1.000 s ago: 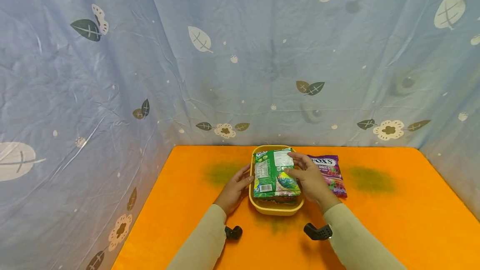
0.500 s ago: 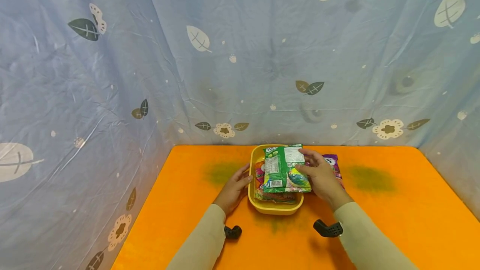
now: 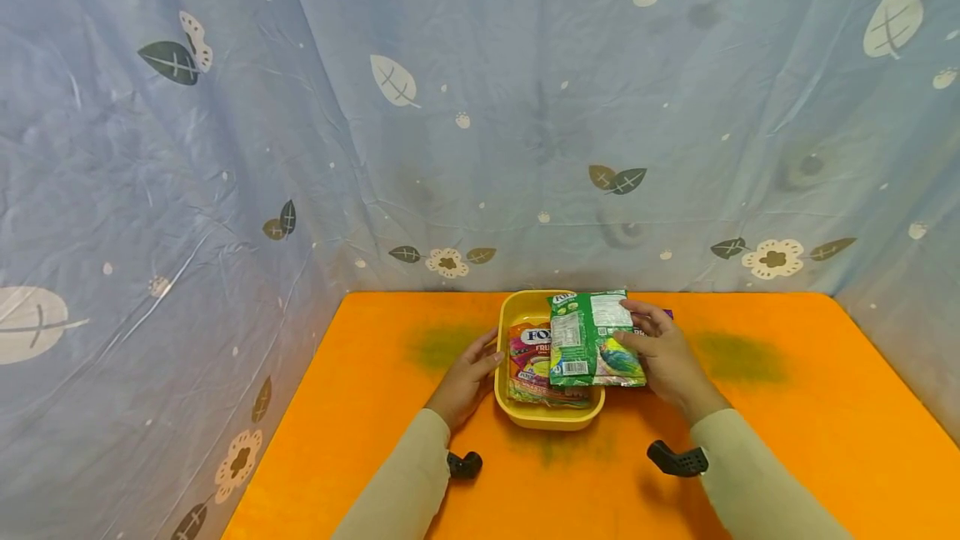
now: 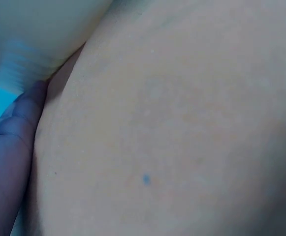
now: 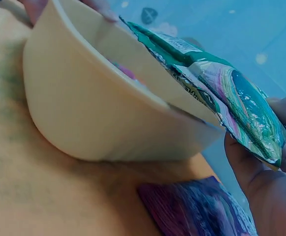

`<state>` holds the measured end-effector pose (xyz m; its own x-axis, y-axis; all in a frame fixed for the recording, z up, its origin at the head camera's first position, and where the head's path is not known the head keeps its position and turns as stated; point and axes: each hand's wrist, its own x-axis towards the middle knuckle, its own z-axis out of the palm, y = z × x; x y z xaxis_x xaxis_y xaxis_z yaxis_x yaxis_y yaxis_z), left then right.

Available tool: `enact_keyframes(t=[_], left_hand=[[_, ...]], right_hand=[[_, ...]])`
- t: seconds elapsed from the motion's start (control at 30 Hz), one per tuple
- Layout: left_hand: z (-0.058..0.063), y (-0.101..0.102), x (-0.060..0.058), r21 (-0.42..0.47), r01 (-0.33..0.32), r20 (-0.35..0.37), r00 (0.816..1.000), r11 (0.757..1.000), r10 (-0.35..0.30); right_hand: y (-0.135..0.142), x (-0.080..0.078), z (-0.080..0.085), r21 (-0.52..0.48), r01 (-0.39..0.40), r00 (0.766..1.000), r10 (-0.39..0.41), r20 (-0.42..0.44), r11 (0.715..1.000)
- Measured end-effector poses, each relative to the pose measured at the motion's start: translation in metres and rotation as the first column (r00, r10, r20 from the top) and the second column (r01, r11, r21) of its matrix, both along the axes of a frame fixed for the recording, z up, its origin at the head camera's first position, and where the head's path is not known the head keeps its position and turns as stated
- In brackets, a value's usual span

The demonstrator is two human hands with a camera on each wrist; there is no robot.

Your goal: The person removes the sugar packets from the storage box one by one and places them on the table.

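My right hand (image 3: 670, 357) pinches a green candy bag (image 3: 592, 340) by its right edge, thumb on the face towards me. The bag is tilted over the right rim of a yellow plastic tub (image 3: 549, 422). In the right wrist view the green bag (image 5: 231, 98) hangs above the tub's rim. My left hand (image 3: 467, 377) holds the tub's left side, its thumb at the rim and its fingers along the outer wall. Inside the tub lies an orange-red candy bag (image 3: 534, 365), partly covered by the green one. The left wrist view is mostly filled by blurred skin.
A purple candy bag (image 5: 197, 206) lies on the orange table (image 3: 750, 423) to the right of the tub, mostly hidden in the head view by the green bag and right hand. A blue patterned curtain (image 3: 480, 148) stands behind the table.
My right hand has carried the green bag to the right, partly out over the tub's edge. The orange-red bag beneath is uncovered, and the purple bag is now mostly hidden. The left hand stays.
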<state>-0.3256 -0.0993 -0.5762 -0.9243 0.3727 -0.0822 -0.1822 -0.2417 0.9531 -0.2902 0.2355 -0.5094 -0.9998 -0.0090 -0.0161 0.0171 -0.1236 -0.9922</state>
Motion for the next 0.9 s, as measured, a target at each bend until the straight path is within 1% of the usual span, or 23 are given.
enact_keyframes(t=[0.13, 0.33, 0.43, 0.53, 0.73, 0.9], left_hand=[[0.001, 0.0, 0.0, -0.001, 0.003, 0.003, 1.0, 1.0, -0.003], [-0.001, 0.0, -0.001, -0.011, 0.005, 0.003, 1.0, 1.0, -0.005], [-0.001, 0.0, -0.001, -0.007, 0.005, 0.01, 1.0, 1.0, -0.005], [0.0, 0.0, 0.0, -0.006, 0.006, 0.007, 1.0, 1.0, -0.006], [0.0, 0.0, -0.001, -0.01, 0.001, 0.007, 1.0, 1.0, -0.001], [0.0, -0.001, -0.001, -0.014, 0.002, 0.007, 1.0, 1.0, -0.002]], right_hand=[[0.015, 0.0, 0.0, -0.036, 0.012, 1.0, -0.012, 0.01, 0.999], [0.04, 0.0, 0.003, -0.12, 0.059, 0.998, -0.062, -0.025, 0.991], [0.052, 0.001, 0.002, -0.138, 0.072, 0.997, -0.075, -0.021, 0.988], [0.063, 0.002, 0.0, -0.131, 0.086, 0.996, -0.087, -0.001, 0.988], [0.08, 0.007, -0.003, -0.077, 0.08, 0.996, -0.078, 0.036, 0.994], [0.091, 0.011, -0.006, -0.119, 0.085, 0.996, -0.083, 0.027, 0.989]])
